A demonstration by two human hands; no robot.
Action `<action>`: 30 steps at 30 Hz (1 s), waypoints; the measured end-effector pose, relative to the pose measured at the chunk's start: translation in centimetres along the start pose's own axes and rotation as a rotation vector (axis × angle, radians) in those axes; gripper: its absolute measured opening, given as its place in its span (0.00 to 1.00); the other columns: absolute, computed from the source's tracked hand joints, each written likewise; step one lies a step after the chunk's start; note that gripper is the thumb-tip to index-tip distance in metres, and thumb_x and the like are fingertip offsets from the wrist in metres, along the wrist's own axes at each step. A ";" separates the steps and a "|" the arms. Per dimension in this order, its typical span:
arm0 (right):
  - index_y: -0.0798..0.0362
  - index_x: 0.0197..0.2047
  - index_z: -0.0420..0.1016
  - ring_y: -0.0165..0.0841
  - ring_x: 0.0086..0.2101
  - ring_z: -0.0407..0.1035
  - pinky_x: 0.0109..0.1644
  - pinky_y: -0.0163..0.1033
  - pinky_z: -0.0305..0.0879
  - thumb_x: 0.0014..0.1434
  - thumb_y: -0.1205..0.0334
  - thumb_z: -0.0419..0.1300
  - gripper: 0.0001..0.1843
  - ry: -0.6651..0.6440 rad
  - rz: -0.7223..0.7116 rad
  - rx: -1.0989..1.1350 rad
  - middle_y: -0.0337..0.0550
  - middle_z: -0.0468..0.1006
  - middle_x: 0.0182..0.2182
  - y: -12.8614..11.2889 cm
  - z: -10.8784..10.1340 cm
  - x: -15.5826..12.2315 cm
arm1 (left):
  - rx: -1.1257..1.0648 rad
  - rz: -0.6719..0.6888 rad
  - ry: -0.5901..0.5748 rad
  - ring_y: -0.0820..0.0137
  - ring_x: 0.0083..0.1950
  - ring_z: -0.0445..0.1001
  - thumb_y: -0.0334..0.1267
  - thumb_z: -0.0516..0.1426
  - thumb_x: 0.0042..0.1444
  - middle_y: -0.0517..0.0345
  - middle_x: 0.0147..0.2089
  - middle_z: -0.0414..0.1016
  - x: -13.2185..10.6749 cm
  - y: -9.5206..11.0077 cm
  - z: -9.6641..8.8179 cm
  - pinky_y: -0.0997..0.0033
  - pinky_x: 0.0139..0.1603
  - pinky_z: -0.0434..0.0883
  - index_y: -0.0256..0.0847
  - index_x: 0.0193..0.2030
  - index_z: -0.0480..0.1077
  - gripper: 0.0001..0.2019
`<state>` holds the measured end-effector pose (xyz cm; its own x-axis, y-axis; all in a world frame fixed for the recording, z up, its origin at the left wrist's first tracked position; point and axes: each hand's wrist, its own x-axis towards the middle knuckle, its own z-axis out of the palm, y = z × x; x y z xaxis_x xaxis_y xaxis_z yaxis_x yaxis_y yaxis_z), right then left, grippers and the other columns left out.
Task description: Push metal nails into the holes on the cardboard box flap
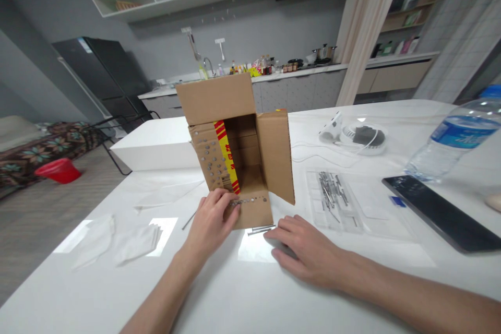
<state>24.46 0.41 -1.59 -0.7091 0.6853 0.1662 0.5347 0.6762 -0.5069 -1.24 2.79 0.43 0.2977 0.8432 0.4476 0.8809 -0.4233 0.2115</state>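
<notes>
An open cardboard box (pixel 238 156) lies on its side on the white table (pixel 250 292), with red and yellow tape inside and rows of nail heads stuck in its left and bottom flaps. My left hand (pixel 211 219) rests on the bottom flap, fingers touching the row of nail heads. My right hand (pixel 301 250) lies flat on the table, fingertips by a loose nail (pixel 260 229) in front of the box. Another thin nail (pixel 189 221) lies to the left of my left hand.
A clear plastic tray (pixel 332 198) with several nails sits right of the box. A black phone (pixel 442 214), a water bottle (pixel 457 141) and a white device with cable (pixel 356 135) lie further right. White tissues (pixel 125 240) lie at the left, a white box (pixel 156 143) behind.
</notes>
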 end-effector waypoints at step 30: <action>0.52 0.51 0.75 0.39 0.40 0.66 0.46 0.45 0.58 0.66 0.66 0.55 0.12 0.018 -0.021 -0.006 0.45 0.74 0.37 0.1 0.3 -0.1 | -0.062 0.083 0.007 0.62 0.44 0.76 0.33 0.52 0.66 0.54 0.41 0.77 0.0 -1.2 0.3 0.61 0.43 0.73 0.43 0.45 0.72 0.08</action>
<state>24.45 0.33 -1.87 -0.7117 0.6759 0.1914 0.5230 0.6917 -0.4980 -2.21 3.35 -0.08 0.3662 0.8018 0.4723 0.8286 -0.5119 0.2267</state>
